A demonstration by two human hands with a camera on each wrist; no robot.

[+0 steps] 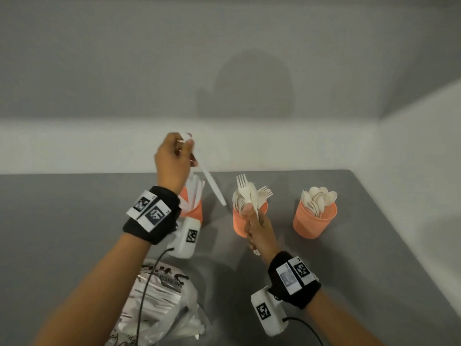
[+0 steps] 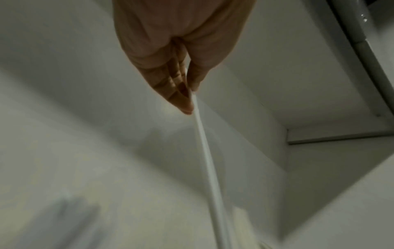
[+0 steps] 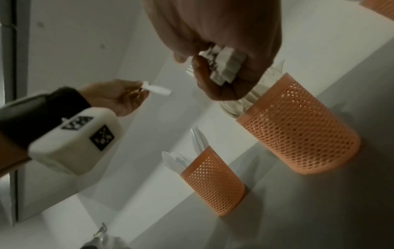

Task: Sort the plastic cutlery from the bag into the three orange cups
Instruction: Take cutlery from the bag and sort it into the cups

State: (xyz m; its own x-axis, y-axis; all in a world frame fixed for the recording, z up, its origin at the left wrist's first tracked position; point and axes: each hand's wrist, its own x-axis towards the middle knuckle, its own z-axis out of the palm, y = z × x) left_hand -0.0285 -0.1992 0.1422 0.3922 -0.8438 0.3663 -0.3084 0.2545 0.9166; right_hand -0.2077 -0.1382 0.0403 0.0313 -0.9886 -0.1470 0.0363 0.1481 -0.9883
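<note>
Three orange mesh cups stand in a row on the grey table [image 1: 74, 208]. The left cup [image 1: 193, 211] holds white knives, the middle cup [image 1: 239, 222] forks, the right cup [image 1: 314, 222] spoons. My left hand [image 1: 172, 161] is raised above the left cup and pinches one end of a white plastic knife [image 1: 212, 182], which slants down to the right. In the left wrist view the knife [image 2: 204, 151] runs away from my fingertips [image 2: 187, 107]. My right hand [image 1: 257, 229] grips a bundle of white cutlery [image 1: 250, 196] in front of the middle cup; the handle ends [image 3: 221, 65] show in my fist.
The crinkled plastic bag [image 1: 159, 305] with more cutlery lies at the near edge, under my left forearm. White walls close the table at the back and on the right. Cables run from both wrist cameras.
</note>
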